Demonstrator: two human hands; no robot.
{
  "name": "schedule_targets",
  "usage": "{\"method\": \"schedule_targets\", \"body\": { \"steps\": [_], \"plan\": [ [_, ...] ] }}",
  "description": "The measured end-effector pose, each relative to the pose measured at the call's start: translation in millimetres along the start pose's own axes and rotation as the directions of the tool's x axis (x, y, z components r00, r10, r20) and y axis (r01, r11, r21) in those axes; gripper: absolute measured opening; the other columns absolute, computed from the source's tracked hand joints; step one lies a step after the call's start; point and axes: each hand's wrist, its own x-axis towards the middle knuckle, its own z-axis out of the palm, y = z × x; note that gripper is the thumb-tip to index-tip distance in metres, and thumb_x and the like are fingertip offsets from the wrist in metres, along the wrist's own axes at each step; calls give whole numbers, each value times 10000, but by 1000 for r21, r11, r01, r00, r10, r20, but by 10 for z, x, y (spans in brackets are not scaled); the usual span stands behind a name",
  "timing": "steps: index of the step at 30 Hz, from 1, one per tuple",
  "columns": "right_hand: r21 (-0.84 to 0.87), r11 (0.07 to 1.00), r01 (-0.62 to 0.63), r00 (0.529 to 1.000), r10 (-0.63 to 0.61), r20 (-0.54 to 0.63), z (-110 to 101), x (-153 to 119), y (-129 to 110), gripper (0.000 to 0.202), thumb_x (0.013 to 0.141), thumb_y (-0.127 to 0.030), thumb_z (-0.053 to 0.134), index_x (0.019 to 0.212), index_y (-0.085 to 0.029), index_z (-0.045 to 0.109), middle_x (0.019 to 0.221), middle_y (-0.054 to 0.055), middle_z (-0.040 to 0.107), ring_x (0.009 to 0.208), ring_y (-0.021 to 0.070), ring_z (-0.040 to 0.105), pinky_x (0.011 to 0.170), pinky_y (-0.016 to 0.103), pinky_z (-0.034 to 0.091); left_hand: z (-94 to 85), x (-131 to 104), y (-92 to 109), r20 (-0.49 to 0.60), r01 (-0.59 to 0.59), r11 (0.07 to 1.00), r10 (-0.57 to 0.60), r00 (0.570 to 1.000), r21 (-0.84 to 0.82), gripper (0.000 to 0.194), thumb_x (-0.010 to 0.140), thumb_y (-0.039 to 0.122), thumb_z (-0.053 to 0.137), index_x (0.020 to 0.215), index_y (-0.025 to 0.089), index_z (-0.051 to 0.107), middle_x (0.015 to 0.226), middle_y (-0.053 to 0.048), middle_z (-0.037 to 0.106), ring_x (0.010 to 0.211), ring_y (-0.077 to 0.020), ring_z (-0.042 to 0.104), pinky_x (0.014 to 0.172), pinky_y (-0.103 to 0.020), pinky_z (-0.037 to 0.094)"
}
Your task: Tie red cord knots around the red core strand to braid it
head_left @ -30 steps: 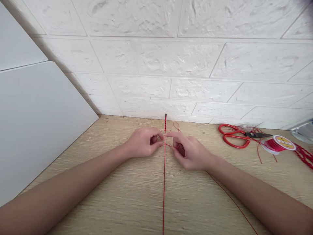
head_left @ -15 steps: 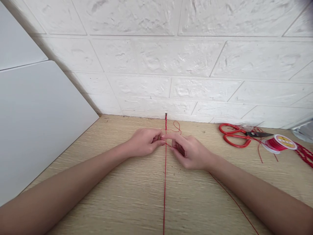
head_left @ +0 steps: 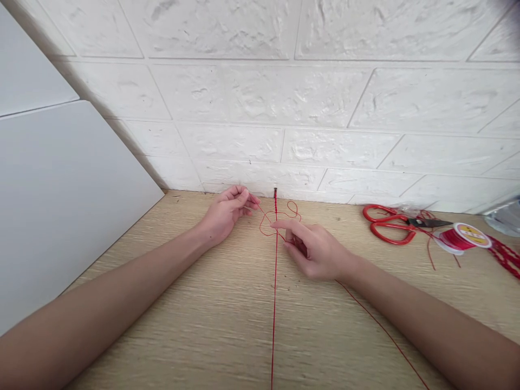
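Fingers pinch red thread (head_left: 274,314), left hand (head_left: 226,215) near the tabletop's back edge (head_left: 187,194), right hand (head_left: 317,252) farther out.

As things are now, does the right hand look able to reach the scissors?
Probably yes: the scissors lie to the right of the right hand, with no object between. Its fingers seem to pinch a thin red cord, though, and may need to release it.

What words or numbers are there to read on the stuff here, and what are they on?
None that I can read.
Label on the spool of red thread: its yellow and white face has small marks, too blurred to read.
Red-handled scissors: no lettering shows.
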Motion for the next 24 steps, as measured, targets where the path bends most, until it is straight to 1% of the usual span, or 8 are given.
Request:
{"method": "schedule_targets", "body": {
  "steps": [3, 5, 9, 12, 15, 18, 21, 24],
  "plan": [
    [13, 1000, -24, 1000, 23, 6, -3, -4, 7, 527, 878, -78, 498, 1381, -221, 432, 693, -59, 523, 562, 111, 451, 558, 249, 334, -43, 43, 13, 42, 90, 977, -84, 996, -192, 157, 912, 268, 633, 829, 147, 575, 921, -93, 709, 851, -181, 679, 795, -305, 524],
    [16, 999, -36, 999, 36, 12, -6, -7, 10, 535, 874, -79, 503, 1385, -222, 428, 695, -61, 528, 552, 107, 445, 557, 250, 332, -68, 62, 20, 57, 126, 955, -115, 992, -269, 155, 927, 241, 609, 808, 148, 571, 837, -72, 689, 855, -188, 687, 798, -303, 533],
    [6, 999, -46, 999, 46, 11, -5, -6, 17, 537, 871, -82, 504, 1384, -226, 434, 721, -53, 548, 563, 106, 458, 573, 251, 345, -72, 73, 39, 53, 149, 927, -139, 989, -345, 167, 931, 187, 588, 778, 168, 523, 574, 33, 477, 605, -110, 578, 644, -231, 498],
    [5, 999, -41, 999, 41, 3, -1, -1, 23, 530, 868, -81, 502, 1376, -220, 441, 732, -47, 555, 575, 108, 467, 580, 252, 351, -36, 65, 39, 39, 138, 932, -133, 990, -336, 209, 907, 194, 621, 761, 185, 472, 530, 76, 343, 477, -71, 411, 530, -203, 413],
    [2, 999, -42, 999, 42, 2, -1, 0, 26, 541, 851, -71, 502, 1368, -217, 444, 724, -51, 550, 570, 107, 466, 574, 252, 346, 0, 35, 13, -118, 21, 985, -42, 992, -171, 204, 903, 239, 635, 805, 214, 458, 516, 96, 282, 431, -67, 291, 470, -197, 322],
    [-21, 999, -49, 999, 49, -7, -4, -3, 28, 559, 829, -62, 508, 1364, -213, 442, 721, -55, 550, 566, 108, 466, 572, 255, 342, 5, -12, -13, -321, -167, 957, 240, 916, 237, 133, 922, 293, 617, 903, 245, 495, 504, 96, 314, 422, -81, 237, 428, -218, 213],
    [-39, 998, -45, 999, 44, -28, -1, -1, 36, 550, 824, -60, 507, 1352, -201, 446, 719, -53, 549, 575, 112, 472, 576, 260, 343, -21, -40, -26, -347, -237, 831, 446, 825, 504, 103, 946, 330, 574, 959, 250, 512, 538, 80, 373, 443, -96, 263, 437, -249, 206],
    [-38, 998, -58, 997, 56, -45, 2, 5, 46, 538, 834, -66, 508, 1351, -204, 449, 721, -51, 548, 586, 116, 480, 581, 260, 351, -45, -33, -43, -328, -225, 741, 520, 789, 633, 88, 950, 319, 549, 987, 239, 544, 623, 50, 433, 524, -115, 386, 507, -261, 319]
  ]
}}
